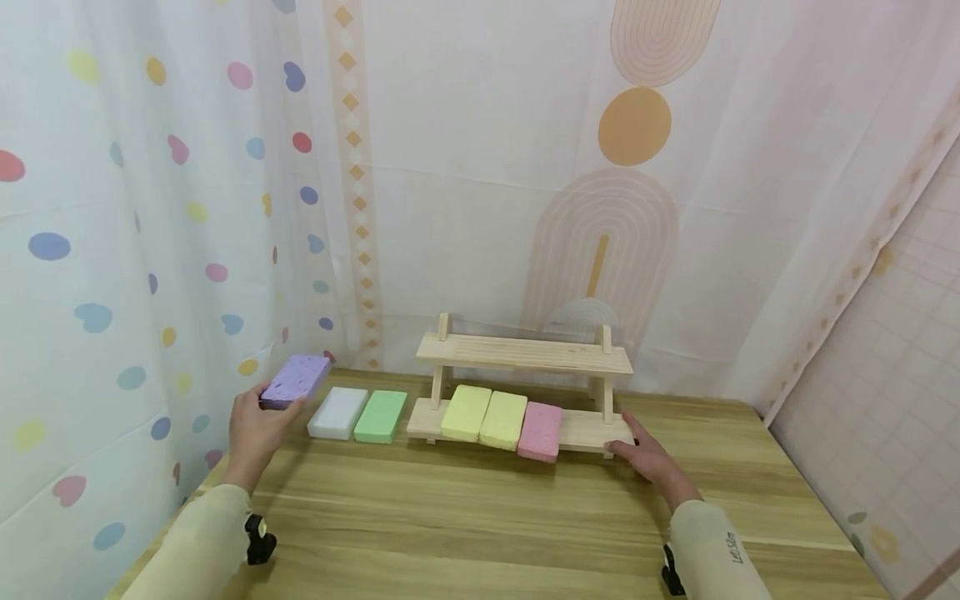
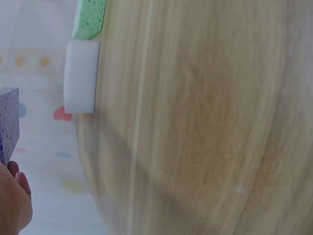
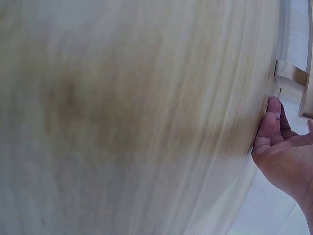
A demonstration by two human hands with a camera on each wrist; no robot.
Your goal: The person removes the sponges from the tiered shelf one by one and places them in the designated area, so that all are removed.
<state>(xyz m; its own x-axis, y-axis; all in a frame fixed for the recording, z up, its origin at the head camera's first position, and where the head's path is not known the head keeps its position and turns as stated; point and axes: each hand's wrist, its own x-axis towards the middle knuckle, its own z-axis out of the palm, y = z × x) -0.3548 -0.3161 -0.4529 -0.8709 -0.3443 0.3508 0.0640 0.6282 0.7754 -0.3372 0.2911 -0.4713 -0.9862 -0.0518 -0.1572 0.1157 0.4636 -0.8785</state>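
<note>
My left hand (image 1: 251, 433) grips a purple sponge (image 1: 297, 379) by its near end, holding it up at the left of the table. Beside it a white sponge (image 1: 338, 413) and a green sponge (image 1: 381, 417) lie on the tabletop. A small two-tier wooden rack (image 1: 525, 352) stands to their right. Two yellow sponges (image 1: 466, 413) and a pink sponge (image 1: 540, 431) lie side by side on its lower shelf, the pink one jutting over the front edge. At that shelf's right end, my right hand (image 1: 651, 457) holds the corner between thumb and fingers.
The wood-grain table (image 1: 465, 517) runs back to a patterned curtain (image 1: 480, 208). A dotted curtain (image 1: 187, 208) hangs along the left side, and another pale cloth (image 1: 885, 375) covers the right. The rack's upper shelf bears nothing.
</note>
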